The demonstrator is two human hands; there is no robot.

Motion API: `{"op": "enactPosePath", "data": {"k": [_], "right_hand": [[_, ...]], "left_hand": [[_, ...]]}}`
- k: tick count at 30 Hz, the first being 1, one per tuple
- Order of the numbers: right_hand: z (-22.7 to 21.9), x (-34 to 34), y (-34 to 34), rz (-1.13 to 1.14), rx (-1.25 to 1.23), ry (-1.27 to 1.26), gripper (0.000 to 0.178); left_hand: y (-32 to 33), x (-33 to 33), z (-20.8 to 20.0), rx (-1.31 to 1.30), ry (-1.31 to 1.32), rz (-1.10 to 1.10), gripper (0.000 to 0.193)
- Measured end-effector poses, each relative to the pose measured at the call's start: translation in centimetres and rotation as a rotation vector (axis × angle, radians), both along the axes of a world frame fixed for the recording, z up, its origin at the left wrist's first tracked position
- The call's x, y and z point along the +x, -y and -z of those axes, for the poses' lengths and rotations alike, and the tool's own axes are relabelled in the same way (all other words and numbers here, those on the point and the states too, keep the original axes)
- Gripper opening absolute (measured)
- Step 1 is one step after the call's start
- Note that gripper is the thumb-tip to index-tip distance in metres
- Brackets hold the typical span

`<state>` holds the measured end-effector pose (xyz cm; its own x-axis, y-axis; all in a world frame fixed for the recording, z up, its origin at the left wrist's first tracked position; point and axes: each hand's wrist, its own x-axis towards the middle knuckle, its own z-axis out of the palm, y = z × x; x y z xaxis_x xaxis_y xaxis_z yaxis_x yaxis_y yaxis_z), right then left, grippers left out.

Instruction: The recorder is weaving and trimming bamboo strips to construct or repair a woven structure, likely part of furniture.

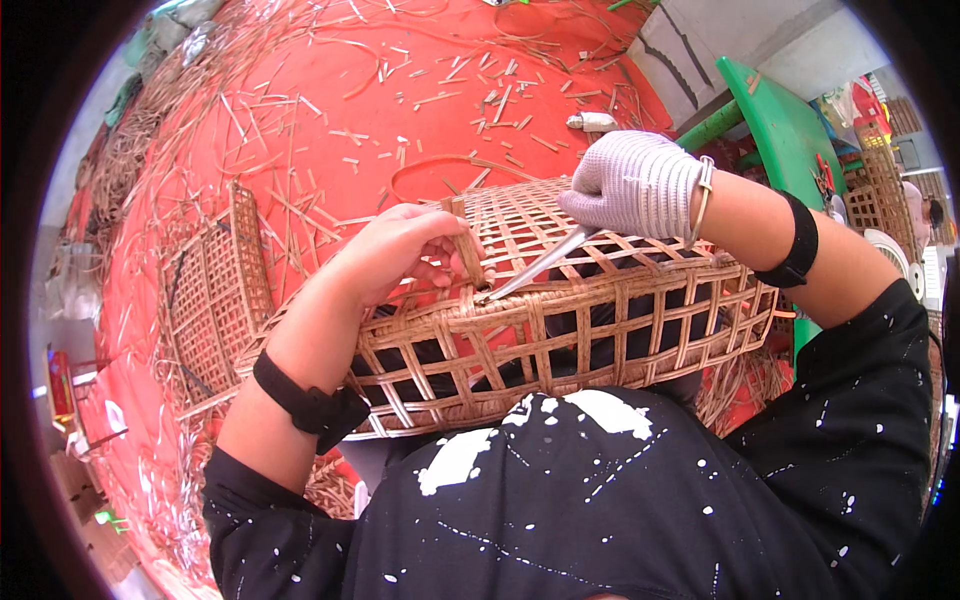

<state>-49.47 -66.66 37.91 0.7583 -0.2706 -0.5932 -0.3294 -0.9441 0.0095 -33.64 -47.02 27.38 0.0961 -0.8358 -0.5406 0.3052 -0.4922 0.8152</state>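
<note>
Across my lap lies a woven cane basket (540, 300) with an open lattice and a thick braided edge. My left hand (405, 250), bare, is closed on a flat cane strip (464, 245) that stands up from this edge. My right hand (637, 180) wears a pale knitted glove and is closed in a fist round a tapered metal awl (535, 268). The awl slants down to the left, its tip at the braided edge just beside the foot of the strip. The glove hides its handle.
Red sheeting (330, 110) covers the floor, strewn with cut strip ends. A second woven lattice piece (215, 300) lies at the left. Long strips (110, 190) are heaped at the far left. A green board (765, 130) stands near my right arm.
</note>
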Motion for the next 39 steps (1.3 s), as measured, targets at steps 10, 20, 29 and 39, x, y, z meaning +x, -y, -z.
{"op": "enactPosePath", "data": {"k": [10, 20, 29, 39], "right_hand": [[4.7, -1.4, 2.2, 0.039, 0.309, 0.21, 0.04], [7.8, -1.3, 2.4, 0.251, 0.563, 0.043, 0.041], [5.9, -0.8, 0.6, 0.192, 0.623, 0.083, 0.045], [3.5, -1.6, 2.7, -0.019, 0.24, 0.233, 0.045]], "left_hand": [[0.0, 0.3, 0.1, 0.016, -0.035, 0.013, 0.029], [-0.1, 0.3, 0.1, 0.01, -0.048, 0.014, 0.029], [-0.3, 0.3, 0.1, 0.008, -0.061, -0.018, 0.029], [-0.1, 0.3, 0.1, 0.012, -0.039, -0.012, 0.028]]}}
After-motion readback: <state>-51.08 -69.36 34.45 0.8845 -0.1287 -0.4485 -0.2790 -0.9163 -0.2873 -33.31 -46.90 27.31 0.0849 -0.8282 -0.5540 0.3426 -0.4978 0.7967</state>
